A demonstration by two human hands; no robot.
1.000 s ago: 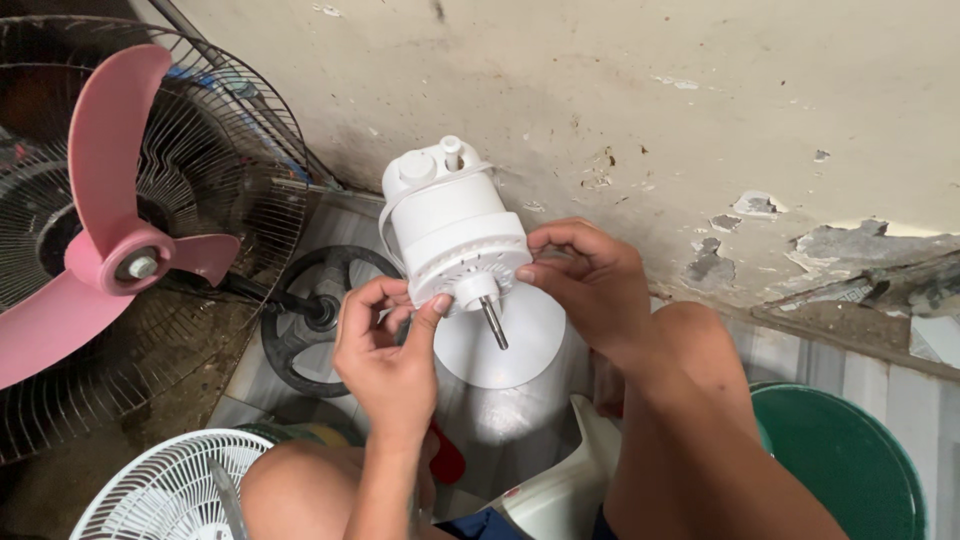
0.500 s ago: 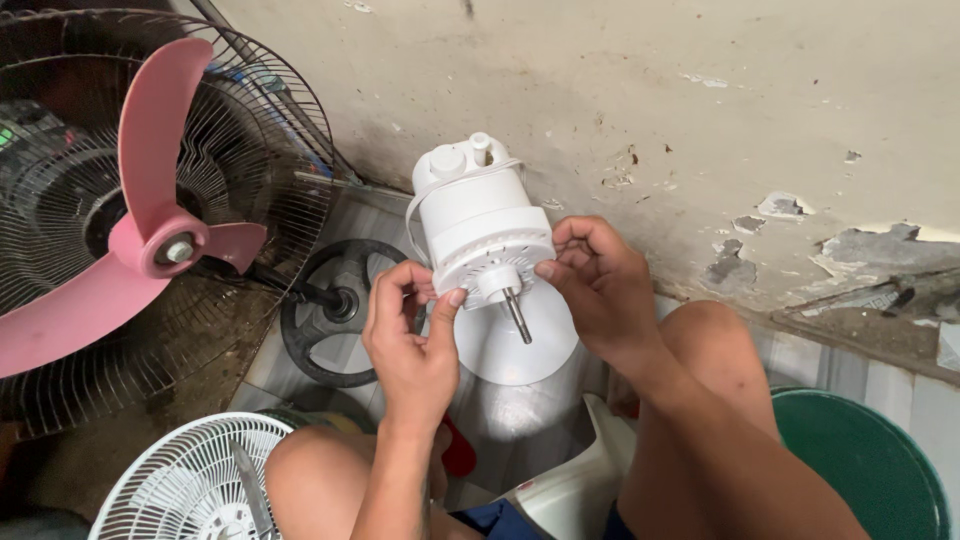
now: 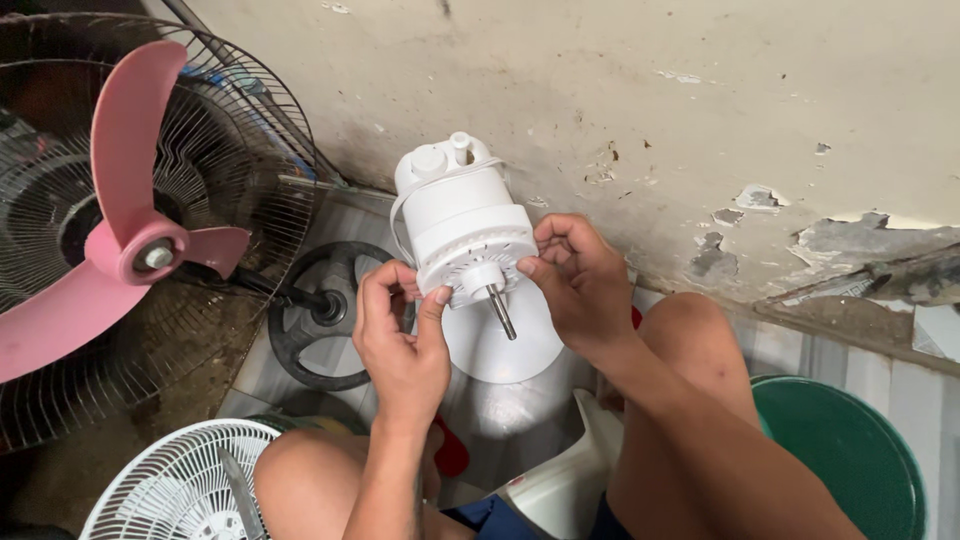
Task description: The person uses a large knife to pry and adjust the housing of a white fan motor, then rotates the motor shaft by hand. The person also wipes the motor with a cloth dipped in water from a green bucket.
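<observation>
The white motor (image 3: pixel 462 225) of a fan sits between the person's knees, close to the stained wall (image 3: pixel 640 110), tilted so its bare steel shaft (image 3: pixel 501 313) points down and toward the camera. Both hands are on its front face. The left hand (image 3: pixel 400 335) pinches the lower rim of that face, thumb and forefinger closed on the edge beside the hub. The right hand (image 3: pixel 580 280) curls round the other side, fingers (image 3: pixel 545 245) bent and pressed to the rim, steadying the housing. Neither hand holds a tool.

Judging by this grip, the step in hand is work on the front cover around the shaft, turning it or feeling for its seating. The next move seems to call for one hand keeping the housing firm while the other works the rim evenly, clear of the shaft.

A white base (image 3: pixel 505 350) lies under the motor. To the left stand a pink blade (image 3: pixel 130 220) in a dark wire guard (image 3: pixel 250 150) and a black ring (image 3: pixel 320 315); a white grille (image 3: pixel 170 485) lies at lower left, a green lid (image 3: pixel 850 450) at lower right.
</observation>
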